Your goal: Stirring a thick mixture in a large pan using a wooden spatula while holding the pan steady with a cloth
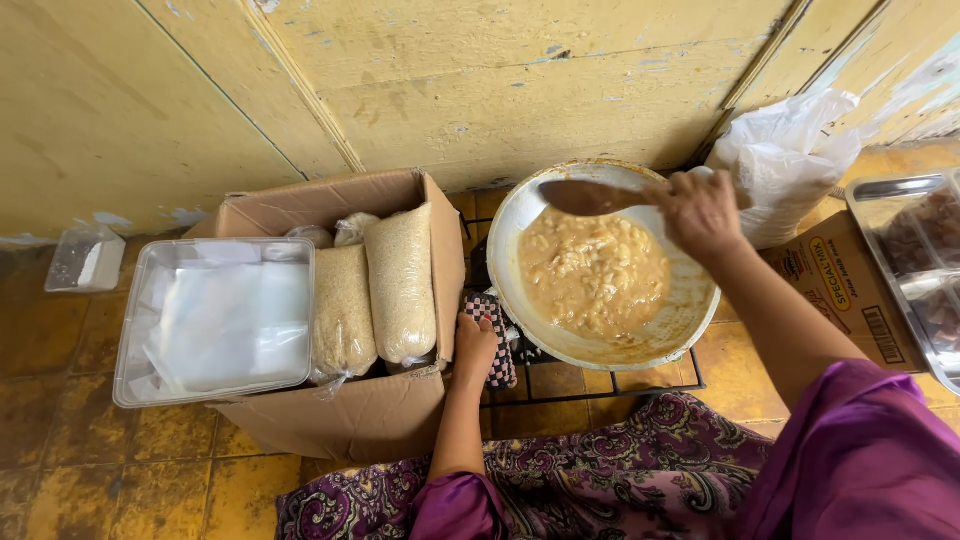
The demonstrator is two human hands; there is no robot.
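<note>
Light soft, even, moderately bright; source not visible. Shadows faint, diffuse: a dim one under the cardboard box (pixel 340 410), darker under the wok (pixel 600 345). Mild glare on the clear plastic container (pixel 215 320) and the metal tray (pixel 895 190). Focus sharp centrally. Wide-angle bending at edges; wall planks (pixel 480 80) curve. Purple sleeve (pixel 860 460) slightly soft.

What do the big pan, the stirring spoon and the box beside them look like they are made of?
The pan looks like pale, dull metal, perhaps enamelled; its rim is worn and stained. The spoon, held by the right hand, seems dark wood, matte brown. The box is plain brown cardboard, with creased flaps. The left hand grips a checked cloth.
</note>
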